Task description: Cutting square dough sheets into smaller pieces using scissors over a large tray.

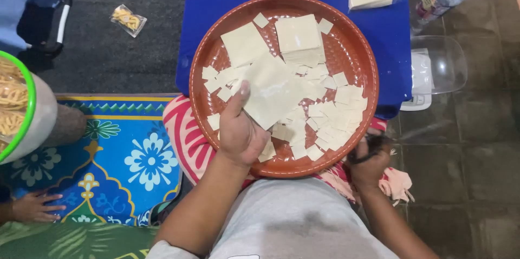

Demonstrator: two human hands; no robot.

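Pale dough sheet (271, 94) pinched by left hand (238, 132), right hand (369, 157) curled on scissors (368, 148)

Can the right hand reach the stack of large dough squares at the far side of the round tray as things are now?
Probably yes. The right hand, closed on dark scissors, sits at the near rim of the brown tray. Only low, flat cut pieces lie between it and the stack of large dough squares.
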